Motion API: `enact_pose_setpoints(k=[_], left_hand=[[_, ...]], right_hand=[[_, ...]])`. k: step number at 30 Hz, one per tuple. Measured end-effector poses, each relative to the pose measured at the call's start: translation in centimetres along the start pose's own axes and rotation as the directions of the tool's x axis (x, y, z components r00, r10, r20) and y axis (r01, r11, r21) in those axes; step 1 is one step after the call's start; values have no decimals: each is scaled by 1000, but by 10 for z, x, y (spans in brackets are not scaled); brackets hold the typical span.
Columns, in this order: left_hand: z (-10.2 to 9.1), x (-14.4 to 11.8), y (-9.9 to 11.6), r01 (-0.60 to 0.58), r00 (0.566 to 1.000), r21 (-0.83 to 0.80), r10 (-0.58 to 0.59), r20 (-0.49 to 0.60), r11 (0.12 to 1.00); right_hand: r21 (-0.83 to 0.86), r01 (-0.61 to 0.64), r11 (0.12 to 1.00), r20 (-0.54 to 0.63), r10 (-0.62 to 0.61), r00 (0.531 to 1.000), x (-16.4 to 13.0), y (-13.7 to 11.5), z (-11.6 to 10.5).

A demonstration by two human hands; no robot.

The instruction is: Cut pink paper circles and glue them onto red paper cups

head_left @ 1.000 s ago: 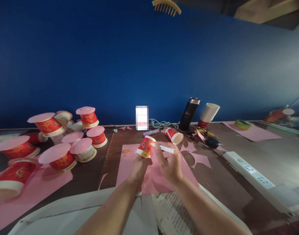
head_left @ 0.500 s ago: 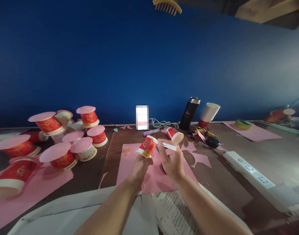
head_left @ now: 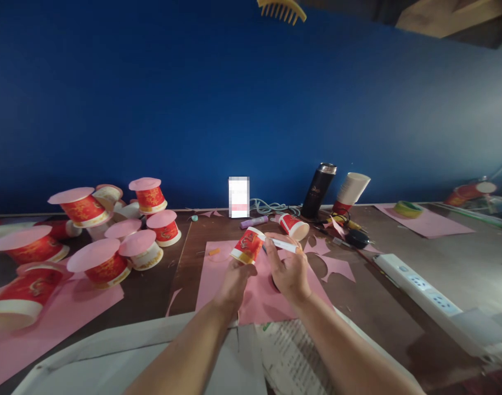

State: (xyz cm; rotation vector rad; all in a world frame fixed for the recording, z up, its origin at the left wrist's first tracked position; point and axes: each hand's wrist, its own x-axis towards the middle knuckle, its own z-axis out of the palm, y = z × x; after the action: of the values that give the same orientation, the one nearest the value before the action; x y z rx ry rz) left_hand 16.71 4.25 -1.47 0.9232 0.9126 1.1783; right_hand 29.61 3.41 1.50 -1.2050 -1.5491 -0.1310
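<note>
My left hand (head_left: 234,282) is closed round the lower part of a red and gold paper cup (head_left: 248,246), which is tilted above the pink paper sheet (head_left: 212,274). In my right hand (head_left: 291,271) is a white glue stick or thick marker (head_left: 284,246); I cannot tell which. Its tip end is at the cup's right side, close to the rim, and may be touching it. Behind the right hand, another red paper cup (head_left: 289,224) lies on its side. A purple tube with a cap (head_left: 254,222) lies behind the held cup.
Several red cups with pink paper discs (head_left: 96,258) stand at the left. A lit phone (head_left: 238,197) leans on the blue wall. Right of it are a black thermos (head_left: 319,189), a stack of white cups (head_left: 351,189), paper scraps (head_left: 337,269) and a power strip (head_left: 417,284).
Hardly anything differs. The view has shifted very slightly; both hands keep their holds on the cup and the white stick in nearly the same place.
</note>
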Motion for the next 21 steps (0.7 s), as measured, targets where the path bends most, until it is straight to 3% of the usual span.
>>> enact_pose_setpoints(k=[4, 21], left_hand=[[-2, 4, -4, -61, 996, -72, 65, 60, 996], [0, 6, -4, -84, 981, -322, 134, 137, 943]], right_hand=[[-7, -8, 1000, -2, 8, 1000, 0, 0, 0], [17, -10, 1000, 24, 10, 1000, -1, 0, 1]])
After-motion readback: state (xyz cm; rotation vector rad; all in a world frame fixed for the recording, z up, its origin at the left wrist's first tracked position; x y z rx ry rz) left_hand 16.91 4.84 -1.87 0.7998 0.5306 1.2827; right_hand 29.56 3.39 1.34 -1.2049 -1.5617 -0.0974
